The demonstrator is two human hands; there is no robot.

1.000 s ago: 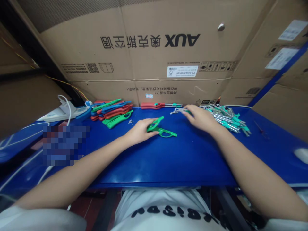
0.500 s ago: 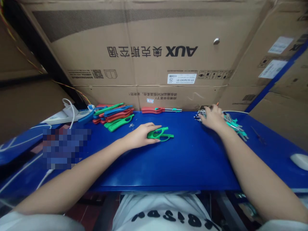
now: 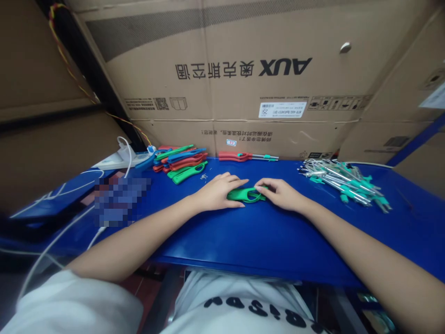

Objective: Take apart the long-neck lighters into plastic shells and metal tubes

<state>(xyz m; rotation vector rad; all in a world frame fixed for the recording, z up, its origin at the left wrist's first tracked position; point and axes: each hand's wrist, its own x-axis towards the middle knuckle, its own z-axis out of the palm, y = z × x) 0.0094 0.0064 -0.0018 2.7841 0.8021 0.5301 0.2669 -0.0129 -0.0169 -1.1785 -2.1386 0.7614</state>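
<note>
A green lighter handle shell [image 3: 239, 195] lies low over the blue table in front of me, with its looped trigger opening to the right. My left hand [image 3: 220, 192] is closed around its rear end, thumb below and fingers above. At its front end, the thumb and forefinger of my right hand [image 3: 283, 194] are pinched together, touching or nearly touching the shell. Whatever sits between those fingertips is hidden. To the right lies a pile of metal lighter tubes [image 3: 347, 181] with turquoise parts and thin wires, apart from my right hand.
Red, blue and green handle shells [image 3: 184, 162] are heaped at the back left. A red lighter [image 3: 234, 157] with a metal tube lies against the cardboard wall [image 3: 222, 106]. A power strip [image 3: 111, 160] and white cables are on the left. Small pins [image 3: 204, 176] lie near the heap.
My right hand has left the tube pile and come left to the green shell's front end. My left hand keeps its hold on the shell. The view has turned slightly.
</note>
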